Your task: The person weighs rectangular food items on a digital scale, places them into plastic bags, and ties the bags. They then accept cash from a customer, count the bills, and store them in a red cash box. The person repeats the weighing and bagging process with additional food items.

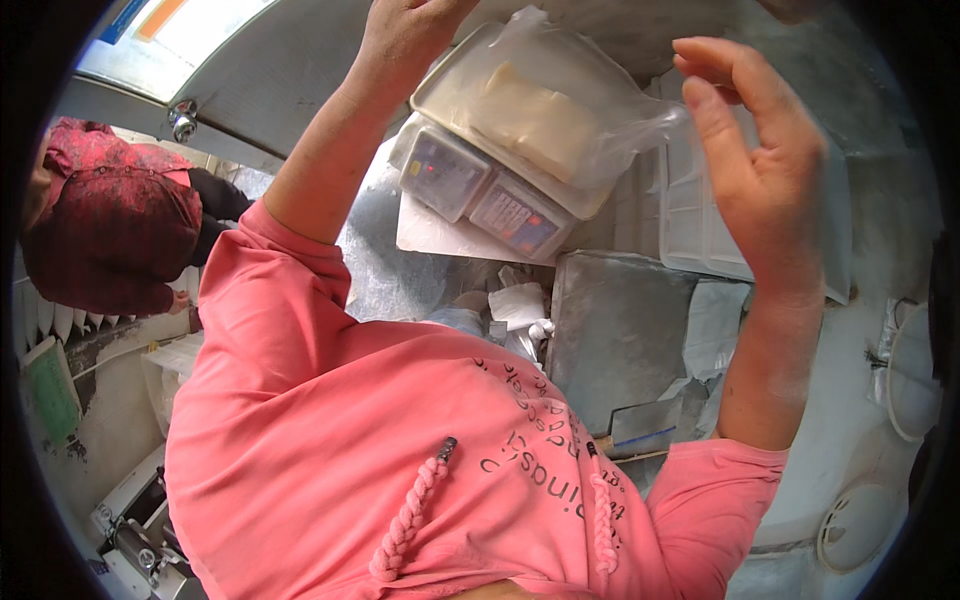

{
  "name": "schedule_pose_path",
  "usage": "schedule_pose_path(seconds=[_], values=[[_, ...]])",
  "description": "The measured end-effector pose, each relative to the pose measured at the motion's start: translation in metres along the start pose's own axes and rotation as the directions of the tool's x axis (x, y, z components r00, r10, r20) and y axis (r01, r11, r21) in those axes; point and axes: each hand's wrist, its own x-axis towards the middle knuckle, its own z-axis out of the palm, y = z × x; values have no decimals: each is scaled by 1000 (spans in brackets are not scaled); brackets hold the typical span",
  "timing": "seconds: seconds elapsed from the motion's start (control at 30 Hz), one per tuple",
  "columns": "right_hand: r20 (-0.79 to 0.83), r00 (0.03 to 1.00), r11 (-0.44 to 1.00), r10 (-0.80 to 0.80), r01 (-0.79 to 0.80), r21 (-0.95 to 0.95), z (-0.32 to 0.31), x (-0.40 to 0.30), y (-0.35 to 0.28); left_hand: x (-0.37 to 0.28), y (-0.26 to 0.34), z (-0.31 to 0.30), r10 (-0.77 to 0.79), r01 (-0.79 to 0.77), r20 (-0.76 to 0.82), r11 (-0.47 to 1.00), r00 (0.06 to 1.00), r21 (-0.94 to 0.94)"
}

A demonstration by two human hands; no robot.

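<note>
A clear plastic bag (615, 135) holding a pale, block-shaped stack (536, 116) lies on the tray (600, 206) of a digital scale (442, 172). Its display and keypad face me, with a red light lit. At the top edge, my left hand (412, 19) is beyond the far left side of the tray; its fingers are cut off, so what it holds is hidden. My right hand (772, 150) is raised to the right of the bag, slightly blurred. Its thumb and curved fingers are apart with nothing between them, close to the bag's right corner.
A white plastic crate (701, 202) stands right of the scale, with a grey box-like surface (619, 322) below it. A person in a red patterned top (112, 217) is at the left. Metal machinery (139, 540) sits lower left; a round white object (855, 525) lies lower right.
</note>
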Motion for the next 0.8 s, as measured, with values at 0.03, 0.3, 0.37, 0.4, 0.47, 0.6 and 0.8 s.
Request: schedule_pose_path(seconds=[0.03,0.3,0.37,0.4,0.47,0.6,0.8], values=[[40,998,997,40,-42,57,1,8,-10,-5,5,0,-29,28,11,997,1000,75],[456,851,960,262,-180,-216,97,47,49,-20,-18,24,189,-260,179,675,965,690],[576,715,910,396,-218,-354,130,55,72,-15,-35,29,70,-134,137,826,988,547],[629,660,903,411,-200,-380,145,56,83,-13,-43,29,-99,35,145,921,985,389],[690,476,838,545,-344,-424,163,55,91,-11,-45,26,-328,319,174,944,928,78],[601,639,854,480,-183,-487,201,0,128,-19,-29,10,-470,481,268,876,841,27],[418,844,849,337,-81,-522,200,-56,99,-36,-32,-3,-400,412,257,911,880,10]])
